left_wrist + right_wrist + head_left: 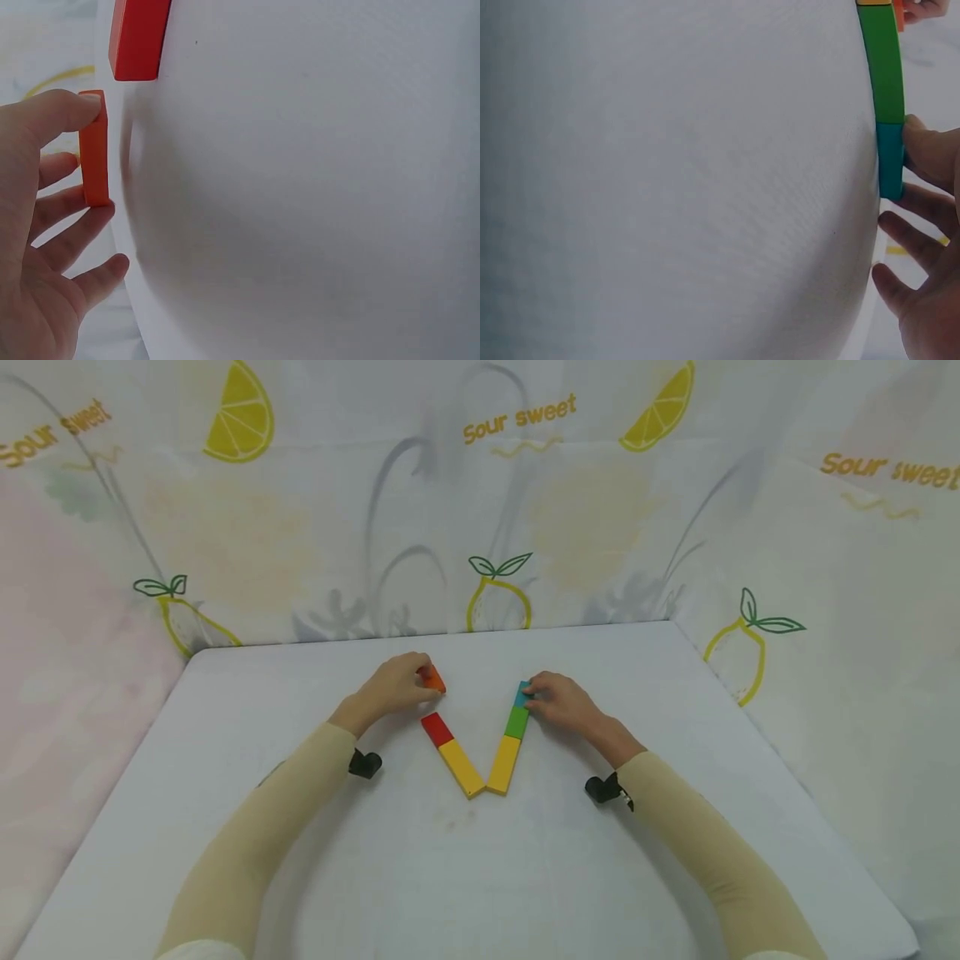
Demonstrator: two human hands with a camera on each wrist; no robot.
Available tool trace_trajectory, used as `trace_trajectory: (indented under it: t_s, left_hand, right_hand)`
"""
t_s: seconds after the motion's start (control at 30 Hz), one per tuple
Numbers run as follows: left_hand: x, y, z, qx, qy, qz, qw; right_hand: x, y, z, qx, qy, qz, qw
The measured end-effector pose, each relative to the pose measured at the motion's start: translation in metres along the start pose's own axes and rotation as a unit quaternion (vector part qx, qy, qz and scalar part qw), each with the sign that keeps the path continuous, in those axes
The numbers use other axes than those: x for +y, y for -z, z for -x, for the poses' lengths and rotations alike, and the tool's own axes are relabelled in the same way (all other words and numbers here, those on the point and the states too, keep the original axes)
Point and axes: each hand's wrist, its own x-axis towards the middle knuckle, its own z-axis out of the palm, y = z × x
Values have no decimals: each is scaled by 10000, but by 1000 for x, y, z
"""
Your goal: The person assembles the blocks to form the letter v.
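Observation:
My left hand (396, 683) pinches an orange block (433, 679), its thumb on one end and a fingertip at the other. In the left wrist view this orange block (94, 150) is held just off the table, apart from the red block (139, 41). My right hand (566, 702) grips a blue block (522, 695) between thumb and forefinger. That blue block (890, 159) lies against the end of the green block (883, 64). A yellow block (504, 764) continues this row towards me; another yellow block (461, 768) adjoins the red one. Together the two rows form a V.
The blocks lie on a white-covered table (480, 877). Behind it hangs a pale cloth (315, 527) printed with lemons and lettering. Black wrist-worn devices (366, 764) stick out under both forearms.

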Motion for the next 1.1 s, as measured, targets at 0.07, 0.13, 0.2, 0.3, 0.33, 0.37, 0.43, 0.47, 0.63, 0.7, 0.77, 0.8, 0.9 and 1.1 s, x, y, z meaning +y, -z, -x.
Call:
trace_trajectory:
  t_s: [0.07,0.13,0.2,0.3,0.33,0.37,0.43,0.47,0.63,0.7,0.77,0.8,0.9,1.1]
  left_hand:
    - [-2,0,1,-11,64,4,10000]
    - [-3,0,2,-23,89,20,10000]
    - [-5,0,3,-37,103,25,9999]
    - [-7,1,5,-39,110,64,9999]
    - [-7,1,6,-41,117,69,9999]
    - [-8,1,6,-39,129,74,9999]
    - [-9,2,8,-45,134,104,9998]
    - [-10,3,8,-50,140,97,9998]
    - [-14,4,12,-53,147,92,9998]
    - [-15,5,14,-35,125,104,9999]
    - [-16,6,16,-13,113,86,9999]
    - [-16,6,17,-1,108,80,9999]
    - [-17,6,19,-6,144,67,9999]
    - [-17,6,22,2,121,61,9999]
  right_hand:
    - [0,0,-1,-11,6,0,10000]
    - [1,-1,-1,-13,-5,15,10000]
    - [1,-1,-1,-2,-10,30,10000]
    - [1,-1,-1,9,3,44,10000]
    - [0,-1,-1,5,12,33,10000]
    - [0,0,-1,0,24,36,10000]
    - [0,0,-1,-11,43,32,10000]
    - [0,0,-1,-10,61,39,10000]
    - [0,-1,-1,25,106,30,9999]
    - [1,-1,-2,41,117,31,9999]
    - [2,-1,-2,40,102,8,9999]
    - [2,-1,-2,33,99,3,9999]
    - [1,0,-1,12,96,-10,10000]
    - [1,0,-1,9,100,-31,9999]
